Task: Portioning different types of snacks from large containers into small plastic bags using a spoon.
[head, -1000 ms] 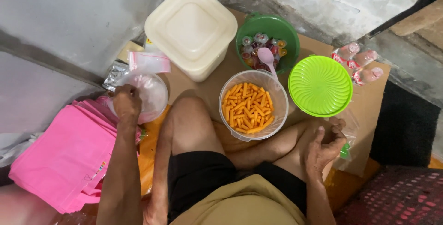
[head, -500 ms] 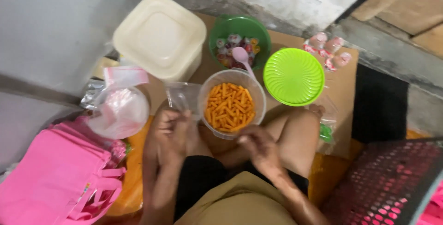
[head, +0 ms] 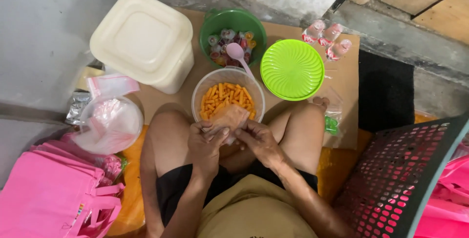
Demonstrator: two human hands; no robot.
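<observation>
Both hands meet just over the near rim of the clear tub [head: 228,102] of orange snack sticks. The left hand [head: 207,143] and right hand [head: 258,140] hold a small clear bag [head: 229,117] between them, the fingers [head: 215,131] of each pinching an edge of it — the bag looks partly filled with the same sticks. It hangs above the tub's edge and the person's lap, so a slack pinch or a tilted mouth could likely spill sticks onto the legs or the cardboard [head: 342,72] rather than back into the tub. The pink spoon [head: 238,55] leaning from the green bowl [head: 233,35] of wrapped sweets sits close — a bump might tip it.
</observation>
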